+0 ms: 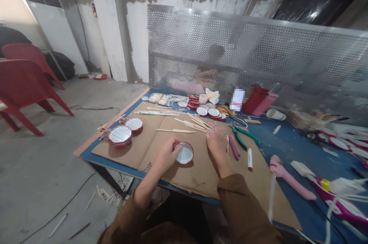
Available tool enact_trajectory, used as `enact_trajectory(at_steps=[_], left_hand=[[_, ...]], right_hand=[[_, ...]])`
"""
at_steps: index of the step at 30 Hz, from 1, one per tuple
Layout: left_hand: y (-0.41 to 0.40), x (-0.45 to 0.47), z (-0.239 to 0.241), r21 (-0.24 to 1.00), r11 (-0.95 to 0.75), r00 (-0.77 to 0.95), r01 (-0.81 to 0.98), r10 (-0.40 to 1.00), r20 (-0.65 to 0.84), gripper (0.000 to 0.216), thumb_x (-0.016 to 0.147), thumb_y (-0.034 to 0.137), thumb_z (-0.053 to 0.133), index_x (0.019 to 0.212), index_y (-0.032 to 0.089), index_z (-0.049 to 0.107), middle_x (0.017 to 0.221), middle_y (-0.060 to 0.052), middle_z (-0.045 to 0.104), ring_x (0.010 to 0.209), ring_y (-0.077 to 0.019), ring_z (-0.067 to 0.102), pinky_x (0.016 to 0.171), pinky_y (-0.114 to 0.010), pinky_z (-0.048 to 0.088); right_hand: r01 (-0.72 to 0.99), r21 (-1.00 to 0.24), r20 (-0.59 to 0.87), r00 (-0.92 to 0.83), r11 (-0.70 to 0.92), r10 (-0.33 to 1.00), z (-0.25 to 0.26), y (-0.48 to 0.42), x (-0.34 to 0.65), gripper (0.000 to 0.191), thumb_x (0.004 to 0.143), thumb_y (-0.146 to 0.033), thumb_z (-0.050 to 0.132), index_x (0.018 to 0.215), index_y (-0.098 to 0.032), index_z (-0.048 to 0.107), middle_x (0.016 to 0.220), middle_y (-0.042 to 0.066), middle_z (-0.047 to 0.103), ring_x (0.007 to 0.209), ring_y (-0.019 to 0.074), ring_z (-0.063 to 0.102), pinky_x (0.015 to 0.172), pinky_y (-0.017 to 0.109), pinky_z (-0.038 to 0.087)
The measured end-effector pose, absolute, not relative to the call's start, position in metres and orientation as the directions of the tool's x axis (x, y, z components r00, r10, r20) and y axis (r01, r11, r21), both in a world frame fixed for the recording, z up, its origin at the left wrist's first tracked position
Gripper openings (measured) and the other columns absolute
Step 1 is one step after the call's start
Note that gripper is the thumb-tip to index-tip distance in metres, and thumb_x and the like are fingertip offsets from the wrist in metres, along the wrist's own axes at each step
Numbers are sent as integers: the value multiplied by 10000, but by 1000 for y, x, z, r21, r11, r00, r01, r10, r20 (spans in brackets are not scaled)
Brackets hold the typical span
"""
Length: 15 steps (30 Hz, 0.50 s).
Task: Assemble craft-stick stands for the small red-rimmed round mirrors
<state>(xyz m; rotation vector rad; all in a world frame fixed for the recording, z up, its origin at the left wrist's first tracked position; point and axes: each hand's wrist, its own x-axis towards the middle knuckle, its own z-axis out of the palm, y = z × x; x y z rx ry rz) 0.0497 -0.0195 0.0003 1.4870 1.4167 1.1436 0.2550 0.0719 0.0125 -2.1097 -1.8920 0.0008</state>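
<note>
My left hand (168,155) is closed on the rim of a round red-rimmed lid (185,154), its pale inside facing up, just over the cardboard sheet (189,177). Farther right, my right hand (217,145) reaches to the near end of a loose pile of thin wooden sticks (193,124). Small multicoloured bits (212,125) show by its fingertips. Those fingers are bent and drawn together; what they hold, if anything, is hidden. Purple sticks (233,148) lie beside this hand, along with green-handled pliers (240,139) and a white marker (250,159).
Joined red lids (120,136) with wooden sticks attached lie at the left. More lids (202,111) are heaped at the back. A pink glue gun (290,178) and a purple-and-white tool (330,198) lie right, with cords. A perforated metal panel (184,52) stands behind the table.
</note>
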Motion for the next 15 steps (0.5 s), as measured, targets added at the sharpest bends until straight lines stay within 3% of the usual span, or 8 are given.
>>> enact_trajectory(at_steps=[4, 8, 10, 12, 15], left_hand=[[-19, 50, 0, 966, -92, -6, 241, 995, 96, 97, 859, 286, 555, 864, 193, 583, 707, 19, 581, 665, -147, 538, 656, -258, 412], [-20, 51, -1, 969, -101, -8, 227, 994, 105, 78, 855, 270, 560, 838, 197, 580, 730, 11, 599, 693, -151, 553, 680, -262, 426], [-20, 51, -2, 969, -110, 0, 222, 994, 113, 70, 852, 263, 566, 837, 197, 584, 738, 5, 610, 706, -156, 564, 689, -264, 431], [-20, 51, -3, 968, -131, 13, 216, 991, 131, 67, 849, 258, 575, 854, 195, 599, 777, -10, 642, 750, -165, 592, 717, -270, 445], [-19, 50, -6, 977, -139, 42, 162, 990, 134, 139, 854, 256, 580, 967, 189, 627, 862, -34, 692, 819, -180, 635, 761, -281, 471]], right_hand=[[920, -390, 227, 122, -24, 966, 16, 68, 256, 279, 893, -167, 450, 886, -105, 722, 943, 190, 727, 910, 277, 659, 796, 353, 438], [813, -573, 224, 33, 105, 974, 22, 57, 255, 300, 907, -343, 430, 872, -167, 671, 817, 78, 696, 777, 209, 620, 690, 292, 445], [668, -725, 170, -65, 170, 983, 27, 49, 250, 343, 886, -463, 467, 871, -178, 656, 790, 45, 663, 712, 174, 580, 626, 262, 425], [391, -906, 83, -214, 163, 973, 32, 40, 241, 375, 806, -548, 582, 843, -181, 647, 766, 22, 621, 649, 140, 507, 574, 243, 382], [138, -986, 38, -373, 96, 927, 36, 29, 227, 378, 710, -552, 721, 753, -189, 622, 690, -16, 543, 612, 114, 421, 572, 242, 355]])
